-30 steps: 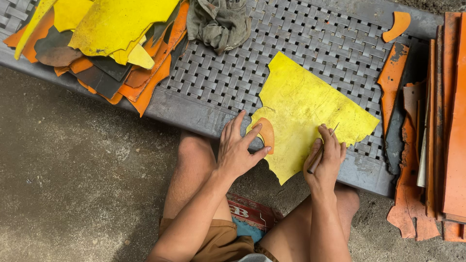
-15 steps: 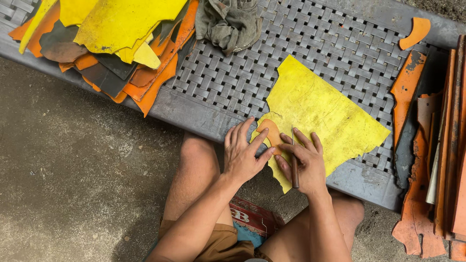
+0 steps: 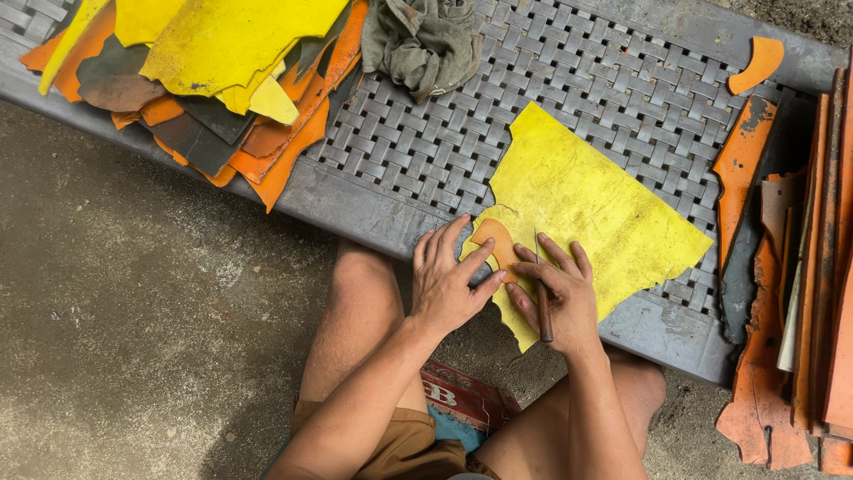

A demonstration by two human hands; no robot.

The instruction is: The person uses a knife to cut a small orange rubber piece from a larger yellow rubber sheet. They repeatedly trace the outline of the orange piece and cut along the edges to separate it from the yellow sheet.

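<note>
I note a grey woven-lattice desk running across the upper part of the view, its near edge facing the seated person. At the far left corner lies a heap of yellow, orange and dark sheets, some overhanging the near edge. Along the right end I see a stack of orange strips and offcuts, several reaching down past the desk. A large yellow sheet lies flat near the middle of the near edge, its lower tip hanging over that edge. A crumpled grey-green rag sits at the far edge, between the heap and the yellow sheet. A small curved orange scrap rests toward the far right corner. On the yellow sheet's near-left corner lies an orange curved template. My left hand is spread flat, fingers extended, pressing the template down onto the sheet; it grasps nothing. My right hand is loosely curled around a thin dark marking tool, whose tip touches the sheet just beside the template's right edge.
</note>
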